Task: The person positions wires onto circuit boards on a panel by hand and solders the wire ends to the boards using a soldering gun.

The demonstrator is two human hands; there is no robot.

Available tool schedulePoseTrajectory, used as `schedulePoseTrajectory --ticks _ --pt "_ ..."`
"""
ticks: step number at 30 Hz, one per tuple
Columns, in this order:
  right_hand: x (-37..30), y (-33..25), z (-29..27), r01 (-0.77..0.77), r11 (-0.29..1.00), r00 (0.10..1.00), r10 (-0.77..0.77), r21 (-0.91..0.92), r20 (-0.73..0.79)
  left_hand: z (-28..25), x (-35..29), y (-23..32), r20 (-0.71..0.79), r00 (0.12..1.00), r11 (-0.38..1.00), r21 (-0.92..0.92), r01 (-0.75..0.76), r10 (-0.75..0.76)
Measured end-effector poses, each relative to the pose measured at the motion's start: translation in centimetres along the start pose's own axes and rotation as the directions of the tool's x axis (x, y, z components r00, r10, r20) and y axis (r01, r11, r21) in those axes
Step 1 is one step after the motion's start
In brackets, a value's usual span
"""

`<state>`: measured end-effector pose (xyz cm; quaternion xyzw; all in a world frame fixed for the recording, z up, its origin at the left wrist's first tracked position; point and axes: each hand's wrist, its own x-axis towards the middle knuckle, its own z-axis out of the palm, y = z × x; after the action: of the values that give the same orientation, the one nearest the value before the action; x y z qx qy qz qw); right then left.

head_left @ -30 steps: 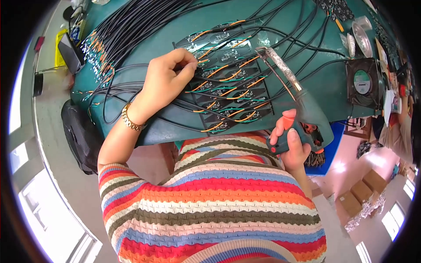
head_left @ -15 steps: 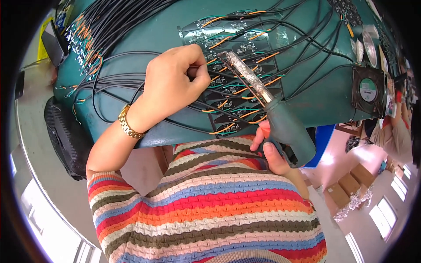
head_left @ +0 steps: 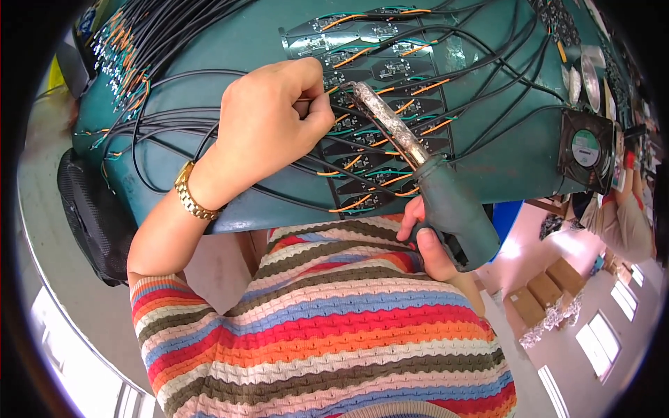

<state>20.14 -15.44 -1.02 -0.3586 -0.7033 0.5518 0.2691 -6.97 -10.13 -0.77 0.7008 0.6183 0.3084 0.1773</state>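
Green table [head_left: 230, 42], two hands, left hand [head_left: 268, 115] pinching one wire [head_left: 317, 104], right hand [head_left: 425, 237] gripping one soldering iron [head_left: 418, 167].

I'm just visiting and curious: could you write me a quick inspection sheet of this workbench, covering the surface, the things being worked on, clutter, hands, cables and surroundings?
Surface: green table, mostly covered.
Job's things: rows of small dark circuit boards with orange and green wires; soldering tool, tip at the boards.
Clutter: square fan at the right edge.
Hands: left hand pinches a wire by the tip; right hand grips the tool's handle.
Cables: bundle of black cables fanned at upper left.
Surroundings: dark chair on the left; cardboard boxes on the floor.
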Motion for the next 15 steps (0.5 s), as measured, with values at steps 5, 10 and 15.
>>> schedulePoseTrajectory --ticks 5,10,15 --pt "-0.2 0.0 0.1 -0.039 0.996 0.999 0.04 -0.08 0.011 0.0 0.0 0.1 -0.001 1.0 1.0 0.023 0.004 -0.004" --pt "-0.3 -0.1 0.9 -0.116 0.993 0.976 0.121 0.038 -0.183 0.0 0.1 0.1 -0.012 0.999 0.998 0.043 -0.045 0.046" --pt "0.2 -1.3 -0.4 0.008 0.968 0.99 0.028 0.252 -0.139 0.0 0.1 0.0 -0.015 0.999 0.998 0.036 -0.048 0.049"
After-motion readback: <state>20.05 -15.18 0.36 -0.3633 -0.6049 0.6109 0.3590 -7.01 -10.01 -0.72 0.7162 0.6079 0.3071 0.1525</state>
